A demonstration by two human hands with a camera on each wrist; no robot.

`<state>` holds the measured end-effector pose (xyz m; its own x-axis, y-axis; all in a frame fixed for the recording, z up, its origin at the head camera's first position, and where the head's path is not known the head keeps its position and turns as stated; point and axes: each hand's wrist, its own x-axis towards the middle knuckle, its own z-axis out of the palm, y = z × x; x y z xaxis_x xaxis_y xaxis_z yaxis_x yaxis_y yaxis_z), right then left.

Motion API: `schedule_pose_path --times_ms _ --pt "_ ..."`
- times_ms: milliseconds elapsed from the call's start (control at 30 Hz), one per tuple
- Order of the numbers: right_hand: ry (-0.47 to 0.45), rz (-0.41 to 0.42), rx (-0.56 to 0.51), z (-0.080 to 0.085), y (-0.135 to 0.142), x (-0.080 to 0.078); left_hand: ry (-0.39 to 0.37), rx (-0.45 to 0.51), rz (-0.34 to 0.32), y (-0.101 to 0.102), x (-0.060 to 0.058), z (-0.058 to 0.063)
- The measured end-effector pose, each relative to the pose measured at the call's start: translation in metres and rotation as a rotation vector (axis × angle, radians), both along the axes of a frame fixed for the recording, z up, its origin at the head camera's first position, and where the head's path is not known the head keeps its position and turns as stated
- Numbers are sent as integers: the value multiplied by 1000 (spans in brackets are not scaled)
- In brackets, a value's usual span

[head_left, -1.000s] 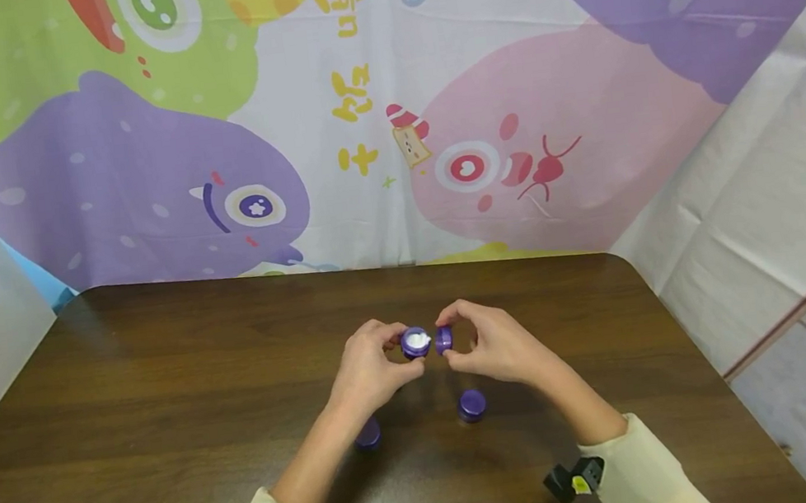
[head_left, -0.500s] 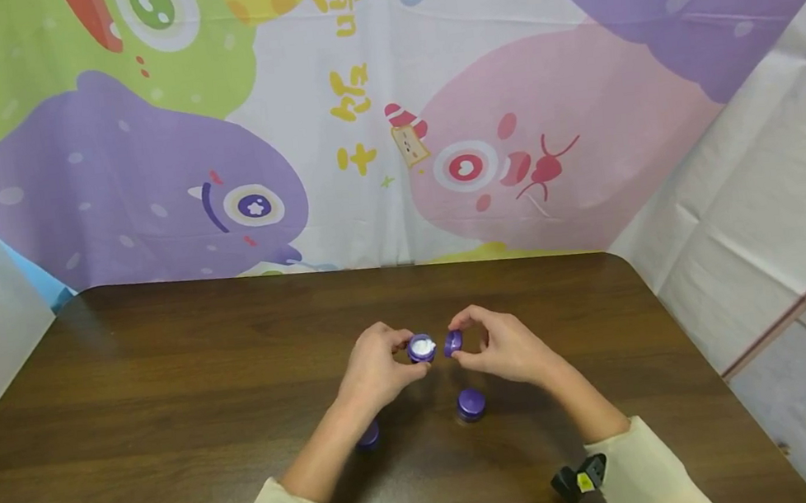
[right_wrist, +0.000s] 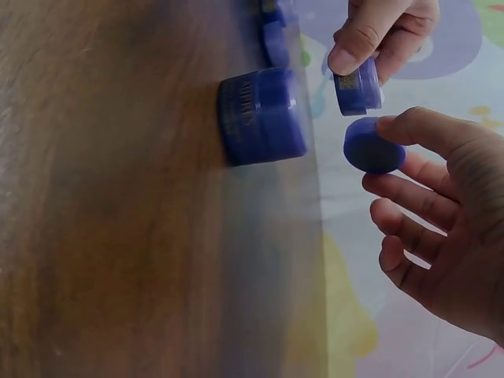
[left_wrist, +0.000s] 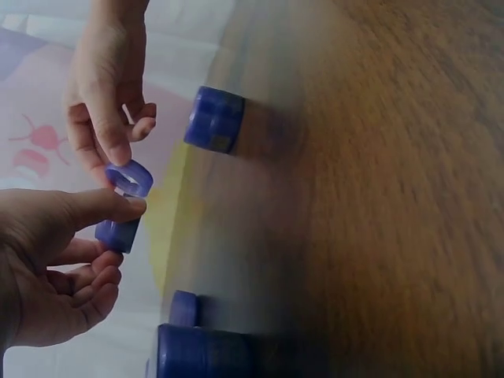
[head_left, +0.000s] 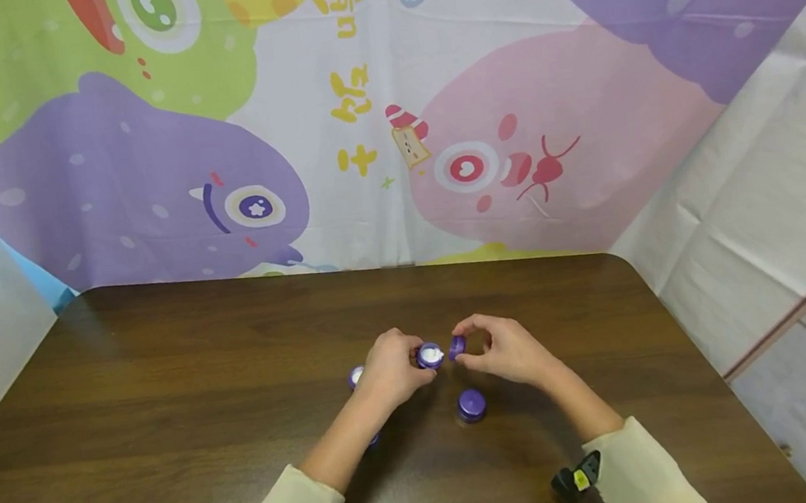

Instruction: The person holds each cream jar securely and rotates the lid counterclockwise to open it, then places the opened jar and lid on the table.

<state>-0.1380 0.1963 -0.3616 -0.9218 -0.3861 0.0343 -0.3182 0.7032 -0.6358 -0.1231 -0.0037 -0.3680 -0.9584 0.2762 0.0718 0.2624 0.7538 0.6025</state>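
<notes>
In the head view my left hand (head_left: pixel 392 371) holds a small purple cream jar (head_left: pixel 430 355) between thumb and fingers, its white contents showing at the top. Just to the right, my right hand (head_left: pixel 507 347) pinches a purple jar lid (head_left: pixel 457 347) on edge; a narrow gap parts lid and jar there. The right wrist view shows the lid's flat outer face (right_wrist: pixel 373 148) beneath the held jar (right_wrist: pixel 357 87). On the table nearer me stands a capped purple jar (head_left: pixel 471 405), touched by neither hand.
A small round purple piece with a white middle (head_left: pixel 356 376) lies left of my left hand, partly covered by it. Another purple jar (left_wrist: pixel 201 350), mostly behind my left forearm in the head view, stands on the brown table (head_left: pixel 200 374). A patterned cloth (head_left: pixel 371 230) hangs behind.
Both hands have drifted slightly towards me and to the right, jar and lid with them. The purple-and-white piece has come into view on the left; the left forearm covers more of the jar there.
</notes>
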Motion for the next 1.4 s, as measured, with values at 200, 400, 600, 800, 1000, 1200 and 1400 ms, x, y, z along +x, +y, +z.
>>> schedule_pose_path --times_ms 200,400,600,800,1000,1200,1400 --pt "-12 -4 -8 -11 1 -5 -3 -47 6 5 -3 -4" --pt "-52 -35 -3 -20 2 -7 2 -75 5 10 -6 -9" --pt "-86 -41 16 -28 3 -10 -8 -104 3 11 -8 -16" --pt "-104 -31 35 -30 4 -10 -14 -116 9 12 -10 -22" --pt "-72 -8 74 -31 5 -12 8 -141 -1 14 -10 -23" --pt "-65 -31 100 -32 5 -13 2 -152 1 18 -12 -23" --pt "-65 -50 103 -32 7 -12 37 -182 -3 20 -14 -25"
